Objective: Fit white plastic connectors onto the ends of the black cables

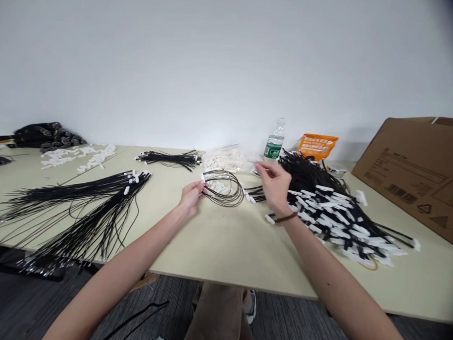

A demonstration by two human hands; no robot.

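My left hand point(192, 197) is closed on a looped black cable point(229, 204). A small white connector point(203, 177) shows at the fingertips, and the loops spread to the right over the table. My right hand point(274, 183) is raised beside the loops, its thumb and index finger pinched together. Whether anything thin is between those fingers cannot be made out. Behind and below that hand lies a big heap of black cables with white connectors point(334, 216). Several small white pieces point(221, 187) lie on the table behind the loops.
Black cable bundles point(90, 204) spread over the table's left side; another bundle point(168, 158) lies farther back. A plastic bag of white pieces point(228, 160), a water bottle point(274, 142) and an orange packet point(317, 146) stand along the wall. A cardboard box point(416, 183) occupies the right.
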